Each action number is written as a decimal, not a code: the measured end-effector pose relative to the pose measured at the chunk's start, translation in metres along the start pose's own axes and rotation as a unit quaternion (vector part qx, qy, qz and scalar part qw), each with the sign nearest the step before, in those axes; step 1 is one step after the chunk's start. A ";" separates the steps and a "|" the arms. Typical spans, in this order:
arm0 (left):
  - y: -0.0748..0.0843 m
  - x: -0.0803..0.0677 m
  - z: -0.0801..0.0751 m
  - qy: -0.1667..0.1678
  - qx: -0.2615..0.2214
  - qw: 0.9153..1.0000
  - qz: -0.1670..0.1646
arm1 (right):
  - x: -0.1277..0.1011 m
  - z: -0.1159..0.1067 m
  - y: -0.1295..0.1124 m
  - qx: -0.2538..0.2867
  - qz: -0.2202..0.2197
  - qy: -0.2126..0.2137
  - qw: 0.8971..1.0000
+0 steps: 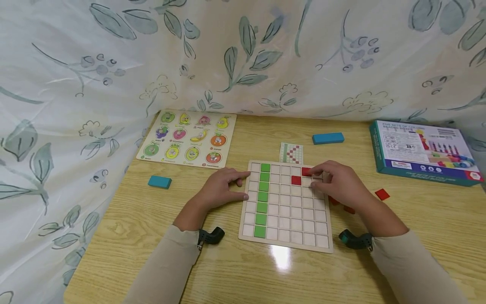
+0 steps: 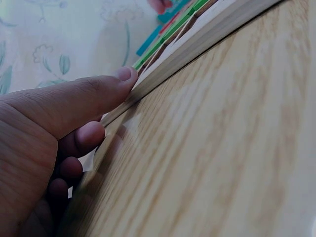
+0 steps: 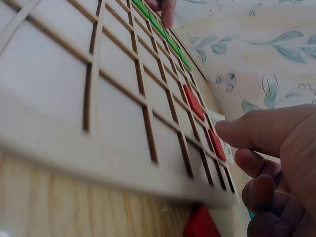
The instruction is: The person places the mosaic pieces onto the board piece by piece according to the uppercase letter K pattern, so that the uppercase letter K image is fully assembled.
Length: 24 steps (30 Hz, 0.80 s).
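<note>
Head view: a person in beige sleeves sits at a wooden table [image 1: 417,236] with a white grid board [image 1: 286,211] between both hands. Left hand [image 1: 222,188] lies at the board's left edge, fingers straight, thumb and forefinger touching the rim and gripping nothing. Right hand [image 1: 338,181] rests over the board's upper right corner, its fingers bent down onto a red tile [image 1: 306,171] in the top row; whether they pinch the tile or only press it cannot be told. A second red tile [image 1: 296,180] sits one row down and one column left, corner to corner with the first. A column of green tiles [image 1: 263,198] fills the board's second column from top to bottom.

Left wrist view shows the thumb [image 2: 106,91] flat against the board's edge, the other fingers loosely curled beneath it on the table. Right wrist view shows a fingertip [image 3: 232,131] touching the red tile near the board's far corner.

Loose red tiles [image 1: 382,194] lie on the table right of the board. A pattern card [image 1: 291,153] lies just beyond the board's top edge, a blue block [image 1: 328,138] farther back, another blue block [image 1: 159,181] well left. A fruit puzzle [image 1: 187,138] sits at back left, a boxed toy [image 1: 423,152] at right. Leaf-print cloth [image 1: 76,84] hangs behind.
</note>
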<state>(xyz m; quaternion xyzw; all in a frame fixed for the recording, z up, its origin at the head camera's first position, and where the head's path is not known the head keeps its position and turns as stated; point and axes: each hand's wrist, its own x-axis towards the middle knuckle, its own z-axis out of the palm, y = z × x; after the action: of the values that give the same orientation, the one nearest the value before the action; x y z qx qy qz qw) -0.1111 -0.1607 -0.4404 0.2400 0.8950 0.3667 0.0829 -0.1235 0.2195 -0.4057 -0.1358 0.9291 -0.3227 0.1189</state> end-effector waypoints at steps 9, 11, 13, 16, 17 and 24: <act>0.000 0.000 0.000 -0.003 0.005 1.000 -0.001 | -0.019 -0.013 0.019 -0.010 0.018 0.013 1.000; 0.001 0.000 0.000 -0.003 0.005 1.000 -0.002 | -0.022 -0.016 0.023 -0.010 0.024 0.016 1.000; 0.001 0.000 0.000 -0.004 0.004 1.000 -0.004 | -0.025 -0.018 0.027 -0.009 0.031 0.021 0.999; 0.001 0.000 0.000 -0.004 0.004 1.000 -0.004 | -0.032 -0.020 0.035 -0.008 0.040 0.036 0.999; 0.001 0.000 0.000 -0.004 0.003 1.000 -0.003 | -0.035 -0.021 0.038 -0.007 0.043 0.041 0.998; 0.000 0.000 0.001 -0.002 0.005 1.000 0.000 | -0.053 -0.028 0.057 -0.013 0.060 0.078 0.995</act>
<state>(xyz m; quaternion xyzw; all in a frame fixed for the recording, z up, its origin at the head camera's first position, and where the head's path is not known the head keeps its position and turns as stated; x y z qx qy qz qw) -0.1106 -0.1598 -0.4407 0.2407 0.8967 0.3619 0.0837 -0.0921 0.2956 -0.4132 -0.0562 0.9462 -0.3124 0.0632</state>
